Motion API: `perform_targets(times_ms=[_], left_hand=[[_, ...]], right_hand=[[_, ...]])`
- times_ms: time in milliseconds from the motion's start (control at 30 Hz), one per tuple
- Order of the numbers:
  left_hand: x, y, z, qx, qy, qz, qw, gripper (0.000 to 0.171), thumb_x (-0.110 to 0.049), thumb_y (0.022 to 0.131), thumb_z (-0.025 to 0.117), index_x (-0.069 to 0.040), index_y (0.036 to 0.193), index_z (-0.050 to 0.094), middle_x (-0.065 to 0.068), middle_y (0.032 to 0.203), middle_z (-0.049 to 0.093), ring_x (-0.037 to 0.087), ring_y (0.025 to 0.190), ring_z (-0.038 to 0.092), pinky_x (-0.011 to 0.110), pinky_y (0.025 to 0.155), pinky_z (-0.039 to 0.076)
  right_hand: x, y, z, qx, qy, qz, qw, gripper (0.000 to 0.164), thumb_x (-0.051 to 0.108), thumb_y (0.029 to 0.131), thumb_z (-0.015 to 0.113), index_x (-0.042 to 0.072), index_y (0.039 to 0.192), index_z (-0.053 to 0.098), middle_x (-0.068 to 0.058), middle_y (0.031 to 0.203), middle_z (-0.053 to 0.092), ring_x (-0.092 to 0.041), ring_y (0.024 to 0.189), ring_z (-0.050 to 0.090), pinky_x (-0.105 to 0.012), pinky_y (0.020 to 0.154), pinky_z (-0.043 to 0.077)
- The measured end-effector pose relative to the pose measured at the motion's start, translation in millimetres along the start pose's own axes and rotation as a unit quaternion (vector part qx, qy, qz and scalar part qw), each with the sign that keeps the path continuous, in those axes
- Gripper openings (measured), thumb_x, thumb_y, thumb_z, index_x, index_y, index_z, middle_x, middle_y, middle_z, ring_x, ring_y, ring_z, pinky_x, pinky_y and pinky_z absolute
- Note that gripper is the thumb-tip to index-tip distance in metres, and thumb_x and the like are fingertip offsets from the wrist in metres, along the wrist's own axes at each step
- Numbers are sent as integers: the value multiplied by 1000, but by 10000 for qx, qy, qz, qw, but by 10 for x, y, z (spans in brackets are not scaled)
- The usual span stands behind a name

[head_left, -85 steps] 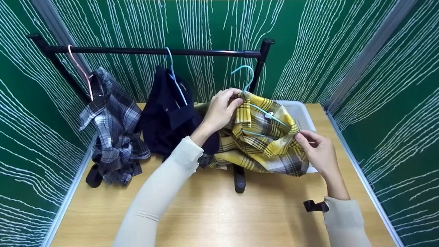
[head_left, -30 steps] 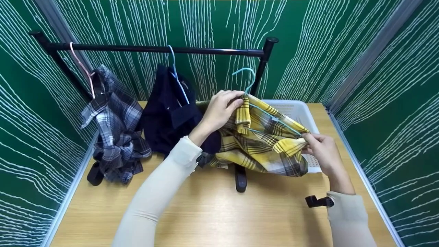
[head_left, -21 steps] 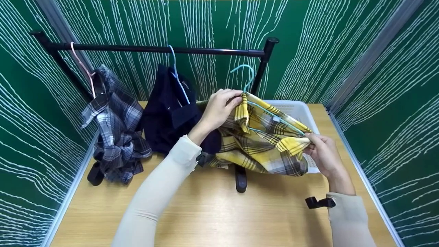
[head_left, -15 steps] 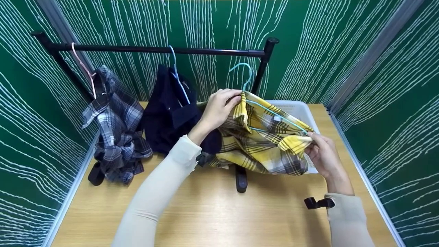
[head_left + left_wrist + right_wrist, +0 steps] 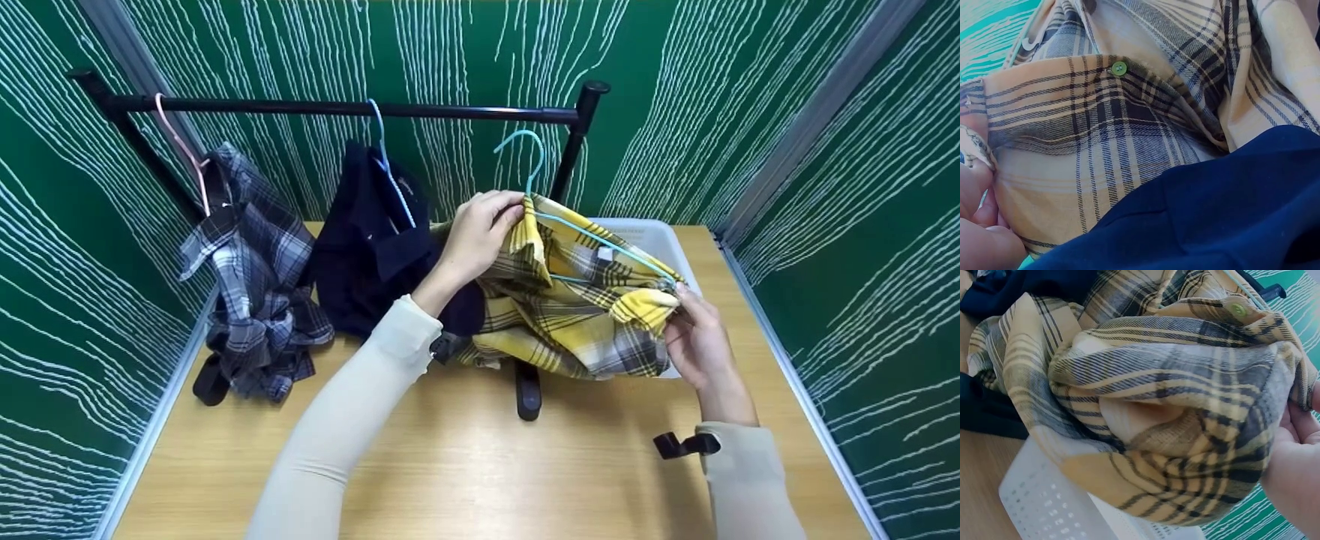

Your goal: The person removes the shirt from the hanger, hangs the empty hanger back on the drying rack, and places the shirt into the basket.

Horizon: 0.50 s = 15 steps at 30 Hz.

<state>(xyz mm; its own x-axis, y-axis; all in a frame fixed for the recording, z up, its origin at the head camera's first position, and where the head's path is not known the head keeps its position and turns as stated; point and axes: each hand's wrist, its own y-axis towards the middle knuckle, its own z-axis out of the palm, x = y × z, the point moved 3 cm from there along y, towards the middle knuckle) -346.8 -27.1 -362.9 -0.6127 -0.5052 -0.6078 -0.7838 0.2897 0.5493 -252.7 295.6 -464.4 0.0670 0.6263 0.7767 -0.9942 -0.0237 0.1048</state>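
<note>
A yellow plaid shirt (image 5: 585, 315) is draped over a light-blue hanger (image 5: 611, 244), whose hook rises free below the right end of the rail. My left hand (image 5: 478, 234) pinches the shirt's collar edge at the base of the hook. At the shirt's right shoulder, my right hand (image 5: 697, 334) pinches the cloth by the hanger's tip. In the left wrist view the plaid front (image 5: 1100, 129) shows a green button, and fingers (image 5: 988, 236) grip its edge. The right wrist view has the bunched sleeve (image 5: 1185, 427) hanging beside the right hand (image 5: 1297, 461).
A black rack's rail (image 5: 300, 107) crosses the back. It carries a grey plaid shirt (image 5: 259, 300) on a pink hanger and a navy garment (image 5: 367, 277) on a blue hanger, close to my left arm. Behind the yellow shirt stands a white perforated basket (image 5: 679, 259) on the wooden table (image 5: 480, 480).
My right hand has drawn the shoulder cloth out to the right along the hanger, then shifted slightly up and back left. The hook has risen and moved left; my left hand keeps its pinch.
</note>
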Motion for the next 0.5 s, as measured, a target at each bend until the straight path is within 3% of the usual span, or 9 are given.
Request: perform_targets(times_ms=[233, 500], left_hand=[[15, -12, 6, -108, -66, -158, 9998, 28, -18, 109, 60, -4, 128, 75, 9, 128, 75, 23, 121, 66, 33, 107, 48], [11, -14, 12, -238, -208, -139, 9994, 26, -17, 109, 61, -4, 126, 76, 9, 126, 76, 23, 120, 67, 31, 107, 48]], right_hand=[[-47, 12, 35, 57, 412, -150, 9990, 31, 16, 114, 47, -3, 121, 71, -13, 111, 73, -18, 97, 73, -24, 89, 59], [-121, 38, 83, 353, 1493, -161, 9880, 32, 17, 113, 47, -8, 124, 64, -19, 114, 70, -24, 100, 73, -28, 91, 59]])
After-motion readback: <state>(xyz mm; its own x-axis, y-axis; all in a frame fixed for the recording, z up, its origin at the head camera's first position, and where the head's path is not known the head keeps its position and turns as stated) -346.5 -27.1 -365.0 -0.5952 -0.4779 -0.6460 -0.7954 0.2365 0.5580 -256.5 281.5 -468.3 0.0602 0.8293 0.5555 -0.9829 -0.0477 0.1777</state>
